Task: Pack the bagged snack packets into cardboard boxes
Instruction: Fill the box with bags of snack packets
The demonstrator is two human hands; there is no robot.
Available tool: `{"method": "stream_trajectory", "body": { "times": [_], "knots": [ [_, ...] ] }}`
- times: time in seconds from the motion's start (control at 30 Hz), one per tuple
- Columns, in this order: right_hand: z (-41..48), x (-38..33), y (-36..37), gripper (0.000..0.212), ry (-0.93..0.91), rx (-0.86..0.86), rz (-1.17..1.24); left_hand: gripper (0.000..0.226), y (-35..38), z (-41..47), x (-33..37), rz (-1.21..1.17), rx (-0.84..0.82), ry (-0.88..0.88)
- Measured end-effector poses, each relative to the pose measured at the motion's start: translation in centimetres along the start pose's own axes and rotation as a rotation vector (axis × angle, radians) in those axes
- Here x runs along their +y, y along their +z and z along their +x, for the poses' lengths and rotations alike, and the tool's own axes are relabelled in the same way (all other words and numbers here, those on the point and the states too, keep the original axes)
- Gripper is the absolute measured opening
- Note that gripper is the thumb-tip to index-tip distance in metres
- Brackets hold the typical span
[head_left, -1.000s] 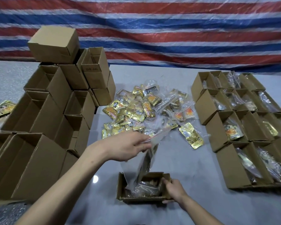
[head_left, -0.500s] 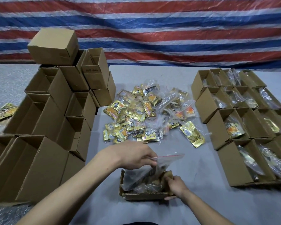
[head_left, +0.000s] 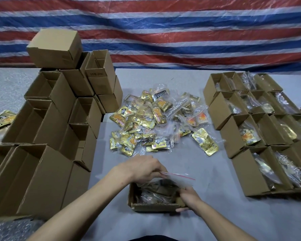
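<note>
left hand (head_left: 142, 169): fingers pinching clear zip bag (head_left: 165, 184) at its red-striped top | bag: lying in open cardboard box (head_left: 153, 206) on tabletop (head_left: 189, 162) | right hand (head_left: 188, 197): fingers gripping box's right end | snack pile (head_left: 156, 122): beyond box

even, fairly bright overhead light, soft shadows beside the stacked brown cardboard boxes (head_left: 47, 129), glints on the gold foil snack packets (head_left: 146, 126), motion blur on the clear zip bag (head_left: 172, 181), wide-angle bending at the edges
</note>
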State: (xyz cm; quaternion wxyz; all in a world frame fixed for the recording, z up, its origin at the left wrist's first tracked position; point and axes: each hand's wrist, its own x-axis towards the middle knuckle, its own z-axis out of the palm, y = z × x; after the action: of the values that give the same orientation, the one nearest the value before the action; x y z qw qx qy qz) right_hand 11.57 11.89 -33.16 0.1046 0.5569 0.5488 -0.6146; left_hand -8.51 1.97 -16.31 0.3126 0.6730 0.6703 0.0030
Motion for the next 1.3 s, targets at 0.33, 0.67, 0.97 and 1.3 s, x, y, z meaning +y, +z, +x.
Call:
{"method": "stream_trajectory", "body": {
  "times": [0.33,0.67,0.97,1.3],
  "knots": [
    [0.6,0.3,0.0,0.027,0.011,-0.006,-0.005,0.024,4.8,1.7,-2.8,-0.275,-0.083,-0.109],
    [0.7,0.0,0.0,0.025,0.066,0.008,-0.012,0.034,11.7,2.3,-2.9,-0.177,-0.134,-0.266],
    [1.2,0.1,0.0,0.026,0.061,0.015,-0.032,0.02,11.4,3.3,-2.3,-0.093,0.096,-0.26],
    [0.8,0.0,-0.1,0.023,0.071,-0.017,0.008,0.025,13.0,3.8,-3.1,-0.464,-0.104,-0.408]
  ]
}}
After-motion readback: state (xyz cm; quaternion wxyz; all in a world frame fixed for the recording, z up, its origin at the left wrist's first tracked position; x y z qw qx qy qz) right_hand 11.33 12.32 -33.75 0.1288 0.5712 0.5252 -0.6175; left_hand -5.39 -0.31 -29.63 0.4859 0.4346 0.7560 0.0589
